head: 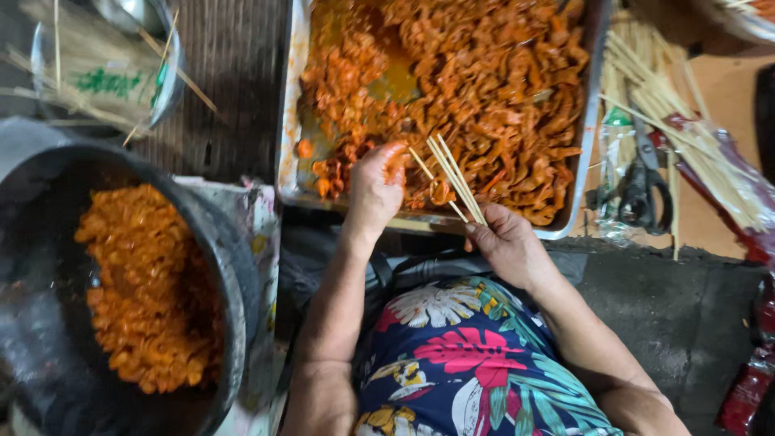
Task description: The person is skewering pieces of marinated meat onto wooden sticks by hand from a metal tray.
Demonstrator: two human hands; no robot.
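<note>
A wide metal tray [289, 153] holds a heap of orange marinated meat pieces [484, 73]. My right hand [507, 242] rests at the tray's near rim and grips a small bunch of bamboo skewers [454, 173] that point up over the meat. A meat piece [440, 194] sits on one skewer. My left hand [376, 187] reaches into the tray beside the skewers, fingers pinched on a piece of meat at the near left part of the heap.
A large dark bowl [230, 266] of the same orange meat stands at the left. A metal bowl [169, 81] with skewers sits at the far left. Black scissors [643, 190] and loose skewers [694, 129] lie right of the tray, beside a red-edged plastic bag [739, 173].
</note>
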